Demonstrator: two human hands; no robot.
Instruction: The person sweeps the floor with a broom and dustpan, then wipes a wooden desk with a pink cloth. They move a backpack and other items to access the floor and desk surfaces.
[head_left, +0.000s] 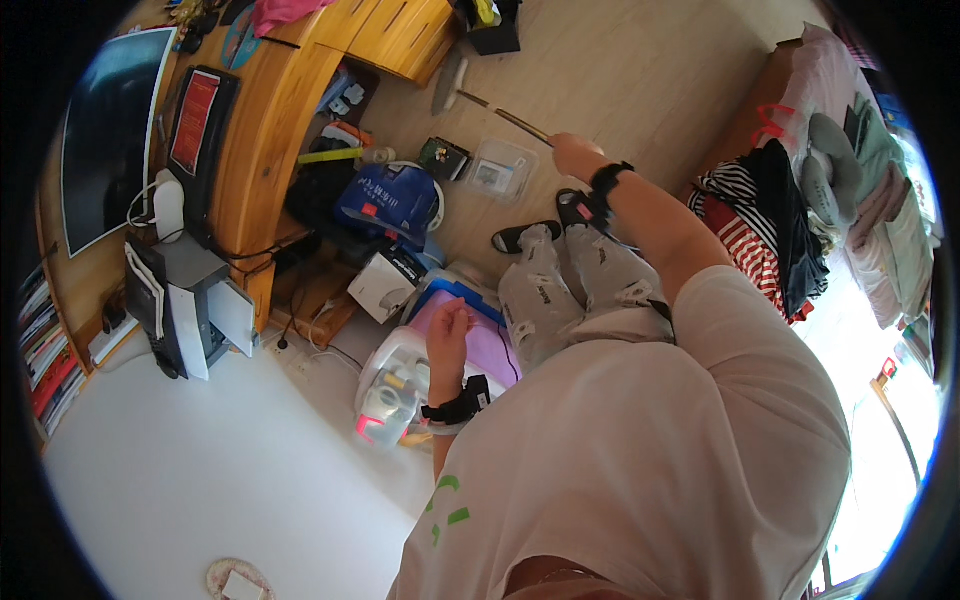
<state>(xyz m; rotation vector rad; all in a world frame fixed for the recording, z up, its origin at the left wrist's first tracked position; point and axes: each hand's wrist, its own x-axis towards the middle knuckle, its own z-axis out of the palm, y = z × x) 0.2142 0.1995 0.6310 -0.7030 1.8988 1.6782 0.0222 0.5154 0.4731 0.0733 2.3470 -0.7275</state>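
Note:
My right hand (577, 156) is closed around a thin metal pole (523, 124), which runs up and left to a flat white-and-grey head (450, 81) on the floor beside the wooden drawers. Before my body, my left hand (448, 330) is raised above a lilac-topped storage box (487, 337), its fingers curled; whether anything lies between them cannot be told. Below the pole, a clear plastic tray (501, 171) with items in it lies on the floor near my slippered feet. To its left are a dark patterned box (444, 158) and a blue bag (390, 201) bearing writing.
A wooden desk (255, 150) with a monitor (112, 135) stands at the left. A white box (386, 283), cables and a clear container (390, 405) crowd the floor side. Piled clothes (765, 217) lie on the right. A black bin (491, 34) stands at the top.

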